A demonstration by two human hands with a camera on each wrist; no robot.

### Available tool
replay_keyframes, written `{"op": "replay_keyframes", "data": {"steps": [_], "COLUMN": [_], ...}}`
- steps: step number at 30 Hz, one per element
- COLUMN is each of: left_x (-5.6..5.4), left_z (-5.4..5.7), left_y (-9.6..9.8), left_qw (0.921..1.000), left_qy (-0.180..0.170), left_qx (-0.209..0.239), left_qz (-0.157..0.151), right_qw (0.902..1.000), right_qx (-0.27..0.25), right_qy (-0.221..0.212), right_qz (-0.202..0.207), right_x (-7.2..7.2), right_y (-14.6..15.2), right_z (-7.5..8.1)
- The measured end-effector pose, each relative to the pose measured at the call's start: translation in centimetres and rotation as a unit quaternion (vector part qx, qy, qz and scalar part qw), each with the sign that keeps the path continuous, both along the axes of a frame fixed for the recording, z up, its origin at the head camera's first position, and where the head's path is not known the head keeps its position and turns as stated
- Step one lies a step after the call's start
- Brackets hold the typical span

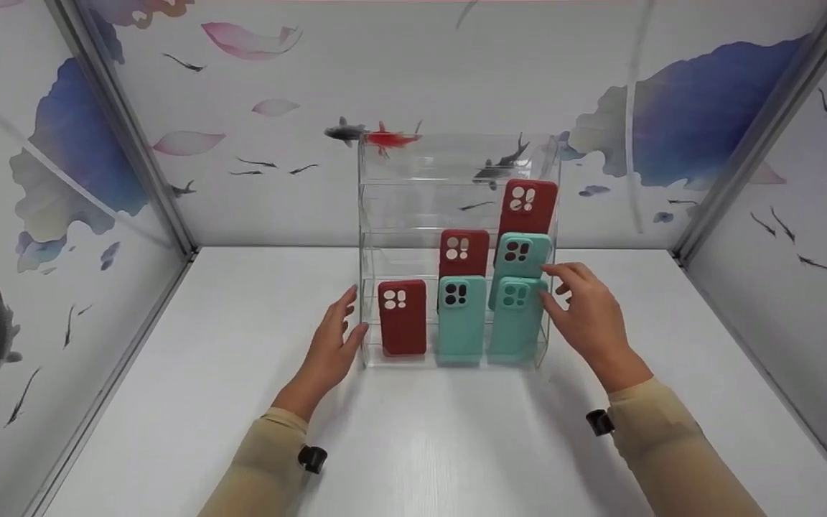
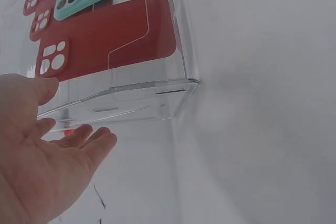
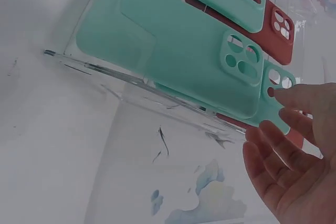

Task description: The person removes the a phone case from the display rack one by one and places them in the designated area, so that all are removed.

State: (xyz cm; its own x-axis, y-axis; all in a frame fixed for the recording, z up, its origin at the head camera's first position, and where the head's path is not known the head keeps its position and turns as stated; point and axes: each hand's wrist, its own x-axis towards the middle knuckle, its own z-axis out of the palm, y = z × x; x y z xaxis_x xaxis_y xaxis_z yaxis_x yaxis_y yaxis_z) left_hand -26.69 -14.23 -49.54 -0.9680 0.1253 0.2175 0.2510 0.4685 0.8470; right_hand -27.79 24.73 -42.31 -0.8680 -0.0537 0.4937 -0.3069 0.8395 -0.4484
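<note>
A clear stepped display stand [image 1: 413, 181] holds several phone cases with camera cutouts. In its front row are a red case [image 1: 403, 327], a teal case [image 1: 461, 327] and another teal case [image 1: 515, 330]. Behind them lean a red case [image 1: 474, 260] in the middle column, then a teal case [image 1: 533, 267] and a red case [image 1: 541, 215] on the right. My left hand [image 1: 329, 346] is at the stand's left side, thumb and fingers spread around its edge. My right hand [image 1: 591, 319] has loosely bent fingers at the right edges of the two teal cases, pinching nothing in the right wrist view.
The stand is on a white table [image 1: 413, 445] near the back wall [image 1: 413, 79], which is printed with fish and petals. Side panels [image 1: 19, 215] with metal corner posts flank the table. Each sleeve carries a small black wrist device [image 1: 312, 459].
</note>
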Motion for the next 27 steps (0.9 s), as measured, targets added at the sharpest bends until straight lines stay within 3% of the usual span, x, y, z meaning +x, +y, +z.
{"op": "replay_keyframes", "data": {"steps": [10,17,27], "left_x": [-1.2,-1.9,-1.9], "left_z": [-0.5,-0.9,-1.2], "left_y": [0.2,0.1,0.0], "left_qw": [0.9956,0.9949,0.9943], "left_qy": [-0.009,-0.011,-0.028], "left_qx": [0.092,0.098,0.102], "left_qz": [0.016,0.016,0.014], "right_qw": [0.9984,0.9969,0.9954], "right_qx": [-0.029,-0.056,-0.079], "right_qy": [0.025,0.024,0.008], "right_qz": [0.042,0.05,0.053], "right_x": [-1.0,-1.5,-1.8], "right_y": [0.5,0.9,1.7], "right_z": [-1.6,-1.8,-1.8]}}
